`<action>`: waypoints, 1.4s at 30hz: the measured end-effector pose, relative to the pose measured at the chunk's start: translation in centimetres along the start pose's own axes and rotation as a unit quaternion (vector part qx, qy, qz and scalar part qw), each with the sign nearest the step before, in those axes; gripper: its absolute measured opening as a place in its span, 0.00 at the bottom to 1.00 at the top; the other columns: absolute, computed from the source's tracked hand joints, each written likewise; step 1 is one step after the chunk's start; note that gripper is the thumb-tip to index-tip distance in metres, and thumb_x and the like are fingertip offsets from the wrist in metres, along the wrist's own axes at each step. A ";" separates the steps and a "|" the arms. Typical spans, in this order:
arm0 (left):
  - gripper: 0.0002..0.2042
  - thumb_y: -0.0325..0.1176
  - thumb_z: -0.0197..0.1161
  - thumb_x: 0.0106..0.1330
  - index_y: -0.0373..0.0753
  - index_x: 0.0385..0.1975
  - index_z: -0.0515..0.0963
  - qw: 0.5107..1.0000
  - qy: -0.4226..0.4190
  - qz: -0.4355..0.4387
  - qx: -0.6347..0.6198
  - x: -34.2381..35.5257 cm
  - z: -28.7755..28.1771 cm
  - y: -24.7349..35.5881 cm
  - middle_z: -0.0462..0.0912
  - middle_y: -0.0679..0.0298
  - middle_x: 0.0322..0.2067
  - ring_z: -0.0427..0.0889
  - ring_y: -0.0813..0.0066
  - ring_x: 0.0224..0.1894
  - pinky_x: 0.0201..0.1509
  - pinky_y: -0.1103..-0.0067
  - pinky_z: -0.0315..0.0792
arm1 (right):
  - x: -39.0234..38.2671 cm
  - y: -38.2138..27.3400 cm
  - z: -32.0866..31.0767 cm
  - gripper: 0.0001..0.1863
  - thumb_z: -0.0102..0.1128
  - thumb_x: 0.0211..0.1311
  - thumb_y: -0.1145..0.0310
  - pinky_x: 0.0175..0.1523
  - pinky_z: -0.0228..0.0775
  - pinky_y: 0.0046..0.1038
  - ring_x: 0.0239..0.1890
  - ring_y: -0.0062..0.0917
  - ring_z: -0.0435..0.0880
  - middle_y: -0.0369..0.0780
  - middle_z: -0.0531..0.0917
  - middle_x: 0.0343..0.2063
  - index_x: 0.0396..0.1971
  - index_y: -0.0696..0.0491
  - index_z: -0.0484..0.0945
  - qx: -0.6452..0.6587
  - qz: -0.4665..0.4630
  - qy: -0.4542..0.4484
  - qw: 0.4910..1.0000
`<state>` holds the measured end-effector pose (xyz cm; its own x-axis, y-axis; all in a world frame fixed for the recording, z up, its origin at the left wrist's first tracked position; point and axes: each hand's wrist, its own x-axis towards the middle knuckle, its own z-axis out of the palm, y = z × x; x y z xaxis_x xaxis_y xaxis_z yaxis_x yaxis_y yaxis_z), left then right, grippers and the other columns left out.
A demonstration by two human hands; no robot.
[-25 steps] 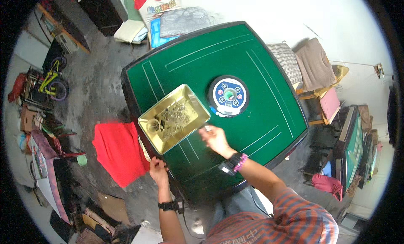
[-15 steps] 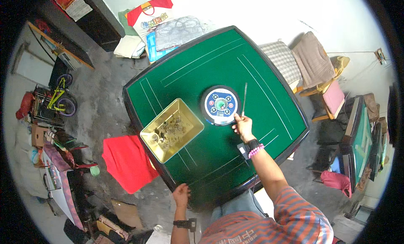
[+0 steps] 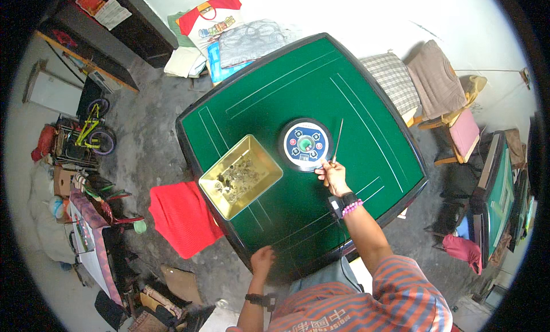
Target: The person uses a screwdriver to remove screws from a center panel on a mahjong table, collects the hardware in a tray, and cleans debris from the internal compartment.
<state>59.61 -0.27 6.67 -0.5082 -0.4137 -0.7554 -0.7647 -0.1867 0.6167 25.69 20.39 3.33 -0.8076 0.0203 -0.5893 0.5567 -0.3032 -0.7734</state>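
Note:
My right hand (image 3: 332, 174) grips a long thin metal rod tool (image 3: 339, 138), perhaps a screwdriver, beside the round control console (image 3: 305, 145) in the middle of the green table (image 3: 361, 120). The rod rises past the console's right side. My left hand (image 3: 262, 259), fingers loosely bent and apart and holding nothing, is over the table's near-left edge. To the left of the console sits a gold rectangular tin (image 3: 240, 177) with small metal bits scattered inside.
A red cloth-covered seat (image 3: 183, 217) is beside the left edge. Cushioned chairs (image 3: 429, 80) line the far right, and folded cloths (image 3: 246, 43) lie behind the table. A second green table (image 3: 495, 200) stands at right, a small bicycle (image 3: 91, 129) at left.
My right hand has moved from the tin's edge to the console, and the upright rod now shows in it. My left hand has moved rightward and down along the near edge.

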 end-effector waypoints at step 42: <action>0.13 0.32 0.47 0.73 0.36 0.52 0.74 0.966 -0.110 0.055 -0.227 17.8 15.3 22.3 0.82 0.61 0.42 0.84 0.73 0.38 0.39 0.77 0.80 | 9.1 -5.6 -0.7 0.08 0.67 0.59 0.66 0.15 0.53 0.18 0.13 0.11 0.67 0.31 0.80 0.20 0.31 0.53 0.78 -0.113 0.018 -0.027 0.993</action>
<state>27.46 1.86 3.55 -0.6866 -0.2624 -0.6780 -0.4746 -0.5447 0.6914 15.34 22.92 2.14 -0.7919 -0.0389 -0.6094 0.6103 -0.0806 -0.7880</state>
